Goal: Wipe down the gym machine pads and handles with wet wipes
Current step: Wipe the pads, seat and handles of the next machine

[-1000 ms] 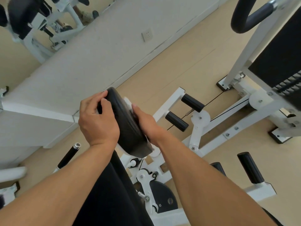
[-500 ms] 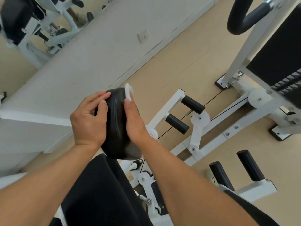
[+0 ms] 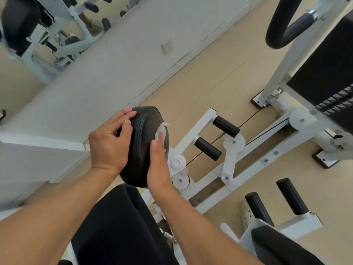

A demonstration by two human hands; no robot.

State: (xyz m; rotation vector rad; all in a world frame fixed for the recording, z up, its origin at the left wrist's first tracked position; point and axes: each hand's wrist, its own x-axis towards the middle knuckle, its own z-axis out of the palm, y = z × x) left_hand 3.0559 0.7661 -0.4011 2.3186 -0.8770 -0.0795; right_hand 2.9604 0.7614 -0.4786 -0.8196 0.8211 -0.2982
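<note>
Both forearms reach forward and up from the bottom of the view to a black round pad (image 3: pixel 145 146), which sits near the middle, above a black seat cushion (image 3: pixel 118 226) and left of the white machine frame (image 3: pixel 202 127).

The left hand (image 3: pixel 109 145) cups the pad's left face. Its fingers are curled over the upper left rim, fingertips lying on the vinyl, thumb pressed against the side, so this grip is clasped on the pad.

The right hand (image 3: pixel 158 165) lies flat along the pad's right face, fingers straight and together, pointing up and slightly away. Under the fingertips it presses a white wet wipe (image 3: pixel 161 129) against the vinyl; a crumpled corner of the wipe sticks out past the fingertips toward the upper right. This grip is released, the fingers pushing rather than curling.

The pad is seen edge-on, its seam running down the rim facing the camera. Its long axis runs from upper right to lower left, and its two broad faces point left and right, each against a palm.

Right of the pad, two black foam rollers (image 3: pixel 226 126) jut from the frame, with a thin cable (image 3: pixel 252 116) running past them toward a pulley (image 3: pixel 300 119). A wall socket (image 3: pixel 168 46) sits on the white wall.
</note>
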